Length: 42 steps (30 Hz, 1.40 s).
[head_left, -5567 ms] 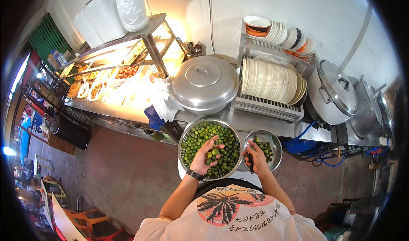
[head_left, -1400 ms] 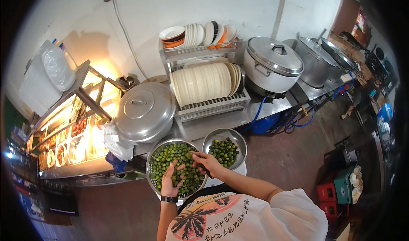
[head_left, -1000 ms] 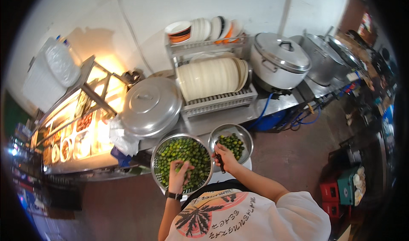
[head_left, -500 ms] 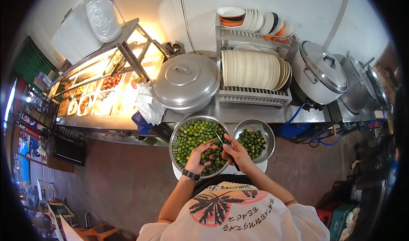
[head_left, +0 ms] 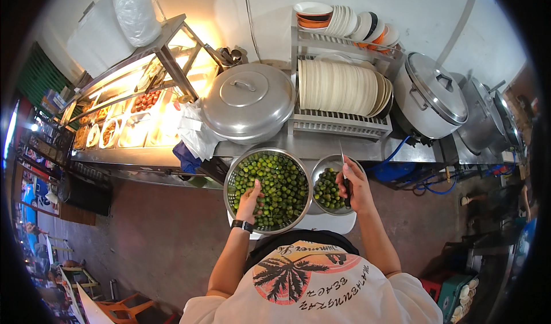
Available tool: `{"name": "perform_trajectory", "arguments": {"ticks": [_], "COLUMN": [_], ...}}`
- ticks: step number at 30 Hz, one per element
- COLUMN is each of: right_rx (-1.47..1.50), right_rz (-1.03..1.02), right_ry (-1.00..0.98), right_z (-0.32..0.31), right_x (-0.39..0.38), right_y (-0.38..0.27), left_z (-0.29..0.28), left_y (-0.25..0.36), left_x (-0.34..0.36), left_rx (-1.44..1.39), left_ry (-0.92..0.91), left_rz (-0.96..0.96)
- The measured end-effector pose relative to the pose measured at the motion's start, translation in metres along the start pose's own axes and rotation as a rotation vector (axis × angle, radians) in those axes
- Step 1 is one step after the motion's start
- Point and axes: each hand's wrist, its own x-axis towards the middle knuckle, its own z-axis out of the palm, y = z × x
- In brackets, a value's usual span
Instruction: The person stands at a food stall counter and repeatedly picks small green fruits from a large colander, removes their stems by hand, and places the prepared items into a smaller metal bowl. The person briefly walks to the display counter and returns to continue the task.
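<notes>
A perforated metal colander (head_left: 306,164) full of small green citrus fruits (head_left: 278,189) stands in front of me. My left hand (head_left: 249,203) is over its left side, thumb and fingers apart at the fruits, its fingertips partly hidden among them. To the right, my right hand (head_left: 357,187) is closed around the black handle of a small knife (head_left: 346,192), whose blade points up and away from me. That hand is above the right rim of a smaller metal bowl (head_left: 360,164), which holds more green fruits (head_left: 327,191).
A white stool or small table (head_left: 330,223) supports both vessels. Behind them, a steel counter (head_left: 321,137) carries a large lidded pot (head_left: 249,103), a dish rack (head_left: 338,129) of plates and a rice cooker (head_left: 430,100). A lit food display (head_left: 138,106) is at left.
My right hand with the knife has moved right, from the colander to the smaller bowl. My left hand has shifted left and down onto the colander's fruits; the hands are now apart.
</notes>
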Motion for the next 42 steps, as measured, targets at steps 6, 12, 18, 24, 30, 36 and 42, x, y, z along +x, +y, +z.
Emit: {"name": "perform_trajectory", "arguments": {"ticks": [6, 12, 18, 24, 30, 36, 42], "right_rx": [-0.028, 0.080, 0.086, 0.024, -0.075, -0.124, -0.136], "right_rz": [-0.047, -0.143, -0.085, 0.056, 0.129, 0.225, 0.246], "right_ry": [0.140, 0.337, 0.474, 0.502, 0.504, 0.511, 0.465], "right_z": [-0.043, -0.097, -0.107, -0.111, -0.127, -0.143, -0.152], "right_x": [0.003, -0.012, -0.027, -0.037, -0.030, -0.024, -0.021], "right_y": [0.008, -0.012, 0.003, 0.036, 0.047, 0.046, 0.054], "left_z": [0.025, 0.063, 0.128, 0.208, 0.261, 0.291, 0.309], "left_y": [-0.029, -0.026, -0.025, -0.047, -0.084, -0.121, -0.127], "left_x": [0.007, 0.013, 0.058, 0.117, 0.177, 0.209, 0.213], "left_rx": [-0.249, -0.035, 0.230, 0.231, -0.014, 0.685, 1.041], "left_ry": [-0.285, -0.395, -0.500, -0.587, -0.520, -0.163, 0.055], "left_rz": [-0.218, -0.069, 0.037, 0.046, -0.071, 0.436, 0.619]}}
